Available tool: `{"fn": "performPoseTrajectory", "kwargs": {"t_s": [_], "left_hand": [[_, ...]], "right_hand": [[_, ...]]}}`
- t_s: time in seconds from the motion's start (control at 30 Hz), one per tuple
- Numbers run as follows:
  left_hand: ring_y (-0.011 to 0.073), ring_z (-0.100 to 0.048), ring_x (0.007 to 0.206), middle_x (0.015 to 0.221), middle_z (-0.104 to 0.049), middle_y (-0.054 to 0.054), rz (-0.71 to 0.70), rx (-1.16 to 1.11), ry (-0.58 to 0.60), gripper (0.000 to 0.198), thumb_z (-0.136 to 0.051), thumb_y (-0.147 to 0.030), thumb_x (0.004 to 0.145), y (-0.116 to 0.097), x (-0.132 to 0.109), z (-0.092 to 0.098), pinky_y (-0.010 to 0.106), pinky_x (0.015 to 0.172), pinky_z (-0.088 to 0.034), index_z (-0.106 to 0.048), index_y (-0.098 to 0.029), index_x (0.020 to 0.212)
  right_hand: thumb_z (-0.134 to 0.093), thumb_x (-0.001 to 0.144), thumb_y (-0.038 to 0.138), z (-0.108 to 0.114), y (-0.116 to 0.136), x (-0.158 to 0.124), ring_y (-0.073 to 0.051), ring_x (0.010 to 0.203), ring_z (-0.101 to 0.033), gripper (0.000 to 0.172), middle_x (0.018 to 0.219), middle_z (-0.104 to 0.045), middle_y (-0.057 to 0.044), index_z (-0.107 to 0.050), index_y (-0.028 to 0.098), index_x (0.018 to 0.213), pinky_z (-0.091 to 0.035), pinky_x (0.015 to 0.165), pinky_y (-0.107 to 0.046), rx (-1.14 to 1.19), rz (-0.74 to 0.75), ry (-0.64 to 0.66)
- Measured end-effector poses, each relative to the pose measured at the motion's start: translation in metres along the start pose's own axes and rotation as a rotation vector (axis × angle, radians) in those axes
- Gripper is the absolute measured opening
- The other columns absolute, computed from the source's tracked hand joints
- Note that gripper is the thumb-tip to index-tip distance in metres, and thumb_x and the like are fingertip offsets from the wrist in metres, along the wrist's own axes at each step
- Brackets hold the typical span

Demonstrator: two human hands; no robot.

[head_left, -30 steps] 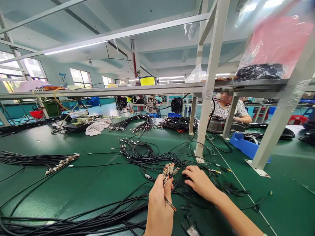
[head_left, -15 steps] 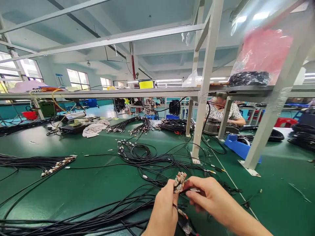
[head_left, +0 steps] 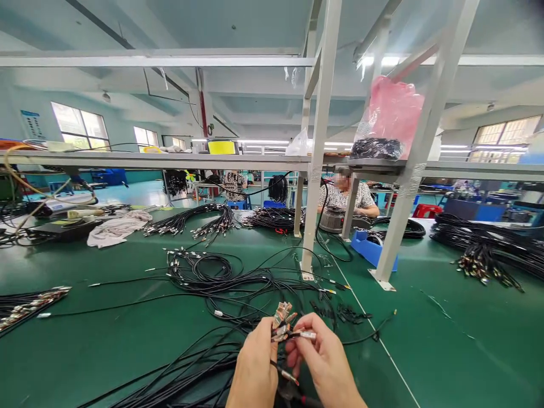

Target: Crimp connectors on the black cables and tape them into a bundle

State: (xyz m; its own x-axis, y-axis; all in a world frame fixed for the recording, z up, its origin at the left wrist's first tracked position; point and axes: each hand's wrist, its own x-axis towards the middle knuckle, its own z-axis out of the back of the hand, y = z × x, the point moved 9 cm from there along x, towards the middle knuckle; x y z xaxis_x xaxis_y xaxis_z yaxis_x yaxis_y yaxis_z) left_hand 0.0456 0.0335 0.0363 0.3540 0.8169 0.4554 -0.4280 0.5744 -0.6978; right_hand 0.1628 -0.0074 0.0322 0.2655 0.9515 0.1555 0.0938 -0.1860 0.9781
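the left hand [head_left: 255, 368] is closed in a fist round a bunch of cable ends [head_left: 282, 317], thumb pressing them against the fingers; the metal-tipped connectors fan up out of the top of the fist, low in the middle of the view and lifted clear of the green table [head_left: 106, 351]; the right hand [head_left: 325, 362] is just beside it, thumb and forefinger pinched narrow on a single connector [head_left: 305, 335] that lies level and touches the side of the bunch; one orange-tipped plug [head_left: 288, 376] pokes out below, between the two hands; black cables [head_left: 170, 374] trail from the fist down and to the left across the table; beyond the hands lies a loose tangle of cables [head_left: 229, 277], and to its right a scatter of small black parts [head_left: 344, 311]; a white frame post [head_left: 314, 198] stands on the table behind the tangle; a blue bin [head_left: 372, 249] sits near a second, slanted post; a person [head_left: 348, 195] sits across the table behind the frame; a pink plastic bag [head_left: 393, 110] rests on the shelf above; a pale cloth [head_left: 117, 226] lies far left, and more cable bundles [head_left: 480, 249] lie well apart at the right
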Motion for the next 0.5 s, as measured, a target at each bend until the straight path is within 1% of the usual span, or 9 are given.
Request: {"fn": "performPoseTrajectory", "kwargs": {"t_s": [0.1,0.17,0.23,0.3,0.37,0.43,0.5], "left_hand": [[0.0244,-0.068,0.089,0.097,-0.072,0.008,-0.037,0.051,0.025,0.033,-0.031,-0.030,0.102,0.000,-0.003,-0.004,0.035,0.077,-0.054,-0.061,-0.023,0.114],[0.0250,-0.068,0.090,0.099,-0.072,0.008,-0.036,0.080,0.023,0.034,-0.029,-0.027,0.102,-0.002,-0.004,-0.003,0.037,0.078,-0.054,-0.060,-0.022,0.115],[0.0255,-0.067,0.090,0.100,-0.072,0.008,-0.019,0.097,0.028,0.034,-0.028,-0.023,0.101,-0.004,-0.005,-0.002,0.038,0.078,-0.053,-0.060,-0.022,0.113],[0.0260,-0.067,0.090,0.100,-0.071,0.008,-0.004,0.111,0.028,0.033,-0.028,-0.020,0.100,-0.006,-0.005,-0.004,0.038,0.078,-0.053,-0.060,-0.021,0.110],[0.0271,-0.067,0.088,0.098,-0.071,0.009,-0.007,0.143,0.012,0.033,-0.028,-0.016,0.098,-0.007,-0.006,-0.009,0.039,0.077,-0.053,-0.060,-0.020,0.105],[0.0279,-0.067,0.083,0.092,-0.071,0.009,-0.014,0.188,-0.040,0.035,-0.026,-0.013,0.095,-0.005,-0.007,-0.014,0.040,0.074,-0.052,-0.060,-0.020,0.100],[0.0282,-0.066,0.079,0.087,-0.070,0.010,-0.016,0.221,-0.094,0.035,-0.026,-0.011,0.092,-0.003,-0.008,-0.018,0.039,0.071,-0.051,-0.059,-0.020,0.096]], "right_hand": [[-0.067,0.079,0.049,0.014,0.006,-0.004,-0.009,0.048,-0.051,0.032,0.062,-0.062,0.003,-0.050,0.022,0.077,-0.035,0.044,-0.019,0.006,0.011,-0.088],[-0.070,0.078,0.050,0.026,0.013,-0.006,-0.008,0.049,-0.048,0.034,0.061,-0.060,0.004,-0.052,0.021,0.077,-0.035,0.046,-0.018,-0.001,0.029,-0.138],[-0.072,0.077,0.054,0.036,0.020,-0.007,-0.008,0.051,-0.049,0.037,0.061,-0.060,0.003,-0.056,0.021,0.078,-0.038,0.049,-0.019,-0.003,0.043,-0.162],[-0.073,0.074,0.059,0.043,0.023,-0.007,-0.011,0.052,-0.051,0.041,0.062,-0.061,0.002,-0.061,0.021,0.083,-0.040,0.048,-0.021,-0.012,0.038,-0.159],[-0.074,0.072,0.063,0.044,0.021,-0.007,-0.013,0.052,-0.054,0.046,0.062,-0.062,0.000,-0.065,0.020,0.087,-0.042,0.046,-0.023,-0.053,0.022,-0.120],[-0.071,0.073,0.067,0.043,0.018,-0.009,-0.016,0.054,-0.058,0.049,0.062,-0.063,-0.002,-0.068,0.021,0.090,-0.046,0.047,-0.025,-0.116,0.031,-0.090],[-0.068,0.074,0.069,0.041,0.016,-0.014,-0.018,0.058,-0.062,0.050,0.066,-0.066,-0.003,-0.070,0.022,0.092,-0.050,0.051,-0.026,-0.184,0.087,-0.089]]}}
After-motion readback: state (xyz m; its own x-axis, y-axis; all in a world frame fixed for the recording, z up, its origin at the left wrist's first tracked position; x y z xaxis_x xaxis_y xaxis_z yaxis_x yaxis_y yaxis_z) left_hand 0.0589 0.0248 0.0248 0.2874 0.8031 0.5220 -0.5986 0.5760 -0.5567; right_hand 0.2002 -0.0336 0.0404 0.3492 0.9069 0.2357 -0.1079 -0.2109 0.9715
